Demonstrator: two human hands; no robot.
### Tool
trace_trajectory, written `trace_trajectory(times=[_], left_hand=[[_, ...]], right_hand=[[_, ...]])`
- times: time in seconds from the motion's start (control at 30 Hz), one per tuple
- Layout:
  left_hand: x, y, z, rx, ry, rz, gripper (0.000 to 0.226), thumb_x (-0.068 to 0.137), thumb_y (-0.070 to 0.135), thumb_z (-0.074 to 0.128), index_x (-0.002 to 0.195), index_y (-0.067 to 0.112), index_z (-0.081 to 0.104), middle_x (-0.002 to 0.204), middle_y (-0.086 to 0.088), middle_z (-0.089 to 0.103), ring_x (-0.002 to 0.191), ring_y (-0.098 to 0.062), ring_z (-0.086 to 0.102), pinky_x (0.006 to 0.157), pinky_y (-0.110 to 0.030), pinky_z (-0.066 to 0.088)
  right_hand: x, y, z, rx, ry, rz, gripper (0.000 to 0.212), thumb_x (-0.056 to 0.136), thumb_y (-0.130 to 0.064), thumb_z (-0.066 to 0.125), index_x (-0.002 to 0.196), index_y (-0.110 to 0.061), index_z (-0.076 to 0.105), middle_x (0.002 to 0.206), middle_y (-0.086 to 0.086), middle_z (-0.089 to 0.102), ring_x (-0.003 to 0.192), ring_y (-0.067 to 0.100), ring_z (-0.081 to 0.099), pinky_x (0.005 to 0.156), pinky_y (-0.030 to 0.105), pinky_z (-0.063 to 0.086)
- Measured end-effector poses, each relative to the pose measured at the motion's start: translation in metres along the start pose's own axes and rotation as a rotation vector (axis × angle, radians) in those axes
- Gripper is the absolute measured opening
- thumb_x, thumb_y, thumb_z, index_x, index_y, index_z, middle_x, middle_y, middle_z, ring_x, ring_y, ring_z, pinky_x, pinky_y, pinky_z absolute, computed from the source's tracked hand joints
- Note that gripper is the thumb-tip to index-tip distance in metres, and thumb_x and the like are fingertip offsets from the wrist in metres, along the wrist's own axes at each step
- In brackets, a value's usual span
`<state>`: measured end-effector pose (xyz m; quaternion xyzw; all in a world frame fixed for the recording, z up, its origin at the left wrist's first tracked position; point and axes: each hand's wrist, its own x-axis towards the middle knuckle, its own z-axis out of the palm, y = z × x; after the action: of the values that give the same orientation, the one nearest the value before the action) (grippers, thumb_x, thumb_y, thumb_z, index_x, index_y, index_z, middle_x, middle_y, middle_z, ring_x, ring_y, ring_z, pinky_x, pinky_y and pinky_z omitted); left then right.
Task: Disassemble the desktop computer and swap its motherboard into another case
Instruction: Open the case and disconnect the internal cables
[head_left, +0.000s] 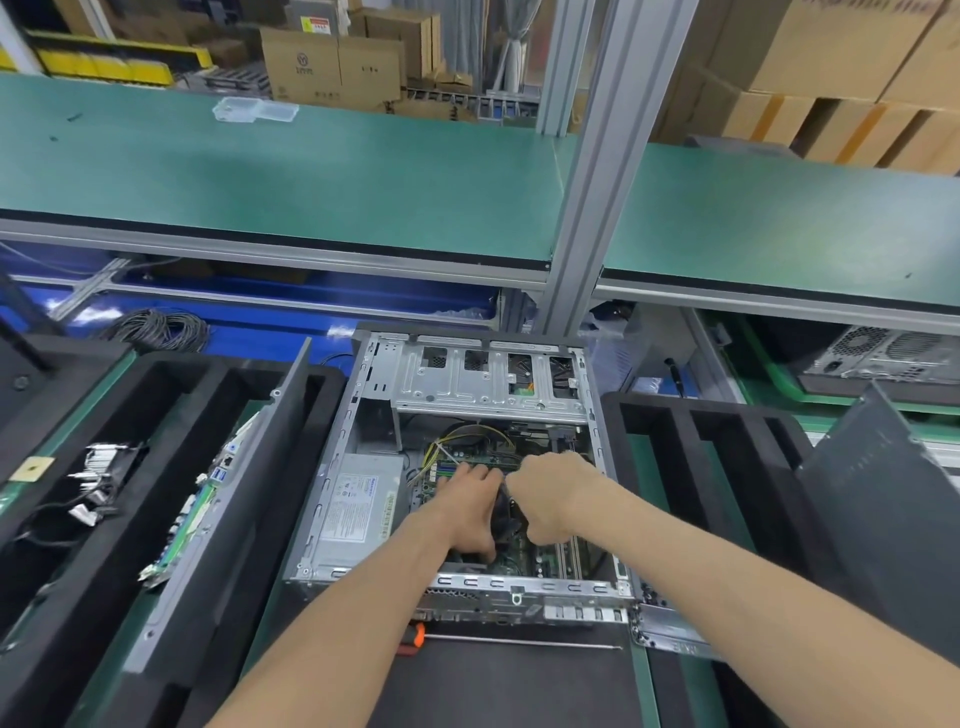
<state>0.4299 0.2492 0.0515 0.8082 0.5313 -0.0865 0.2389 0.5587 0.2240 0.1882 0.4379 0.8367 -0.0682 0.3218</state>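
The open case (467, 467) lies flat between foam trays with your motherboard (519, 558) still seated in it, so lifting before every cable is free could strain the board. Your left hand (465, 512) presses flat, fingers spread, on the dark cooler (506, 514), while your right hand (553, 501) curls around something hidden; a slip could bend the yellow wires (441, 447)

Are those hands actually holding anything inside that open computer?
Both hands, left and right, sit on the dark cooler over the motherboard; the exact grip cannot be told.
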Motion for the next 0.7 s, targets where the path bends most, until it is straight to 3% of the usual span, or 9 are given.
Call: trace_trajectory(times=[0.07,0.13,0.27,0.33,0.4,0.53,0.63,0.7], left_hand=[[0.001,0.000,0.000,0.022,-0.032,-0.006,0.110,0.060,0.048,0.089,0.150,0.019,0.032,0.147,-0.005,0.034,0.139,-0.031,0.022,0.115,-0.052,0.027],[0.002,0.001,0.000,0.060,-0.057,-0.009,0.110,0.064,0.050,0.086,0.152,0.018,0.029,0.152,-0.005,0.030,0.142,-0.033,0.018,0.118,-0.053,0.024],[0.001,0.001,0.000,0.025,-0.015,0.012,0.107,0.058,0.049,0.089,0.146,0.018,0.037,0.143,-0.006,0.039,0.136,-0.031,0.027,0.116,-0.052,0.029],[-0.001,0.000,-0.001,0.013,0.006,0.027,0.106,0.054,0.047,0.091,0.141,0.016,0.038,0.137,-0.004,0.044,0.130,-0.028,0.034,0.113,-0.051,0.034],[-0.002,0.000,-0.002,0.002,0.012,0.030,0.101,0.054,0.045,0.092,0.136,0.017,0.041,0.132,-0.003,0.046,0.126,-0.027,0.036,0.110,-0.050,0.036],[-0.004,0.003,-0.006,-0.004,0.017,0.019,0.097,0.054,0.046,0.093,0.133,0.017,0.044,0.128,-0.001,0.046,0.125,-0.026,0.037,0.111,-0.049,0.036],[-0.005,0.005,-0.008,-0.004,0.012,0.003,0.101,0.055,0.047,0.092,0.136,0.015,0.041,0.129,-0.002,0.045,0.128,-0.027,0.035,0.113,-0.049,0.034],[-0.005,0.005,-0.008,-0.001,0.007,0.003,0.103,0.055,0.048,0.091,0.138,0.014,0.039,0.131,-0.001,0.044,0.128,-0.027,0.034,0.113,-0.048,0.034]], right_hand=[[-0.001,-0.014,0.007,-0.347,0.179,-0.149,0.008,0.092,-0.017,0.062,0.099,-0.017,0.066,0.096,0.003,0.064,0.081,0.023,0.059,0.066,0.036,0.036],[0.001,-0.021,0.011,-0.481,0.231,-0.245,0.010,0.094,-0.013,0.061,0.097,-0.019,0.068,0.097,0.001,0.067,0.082,0.022,0.059,0.066,0.036,0.034],[0.003,-0.006,0.010,-0.213,0.190,-0.111,0.022,0.088,-0.024,0.064,0.107,-0.013,0.065,0.093,0.005,0.057,0.088,0.028,0.063,0.067,0.038,0.038],[0.004,0.000,0.011,-0.087,0.135,-0.026,0.030,0.086,-0.028,0.057,0.111,-0.012,0.061,0.082,0.002,0.042,0.080,0.028,0.055,0.067,0.039,0.039],[0.005,0.003,0.012,-0.052,0.130,-0.007,0.031,0.086,-0.026,0.055,0.114,-0.012,0.058,0.082,0.003,0.041,0.075,0.027,0.048,0.067,0.039,0.038],[0.005,0.006,0.016,-0.008,0.230,-0.020,0.023,0.085,-0.022,0.060,0.106,-0.014,0.058,0.101,0.010,0.059,0.080,0.032,0.058,0.065,0.039,0.038],[0.005,0.011,0.015,0.059,0.262,0.002,0.016,0.085,-0.019,0.063,0.100,-0.014,0.058,0.101,0.011,0.055,0.090,0.035,0.062,0.067,0.038,0.038],[0.006,0.016,0.015,0.165,0.259,0.028,0.018,0.084,-0.019,0.067,0.084,-0.016,0.049,0.091,0.007,0.045,0.083,0.035,0.056,0.066,0.037,0.038]])
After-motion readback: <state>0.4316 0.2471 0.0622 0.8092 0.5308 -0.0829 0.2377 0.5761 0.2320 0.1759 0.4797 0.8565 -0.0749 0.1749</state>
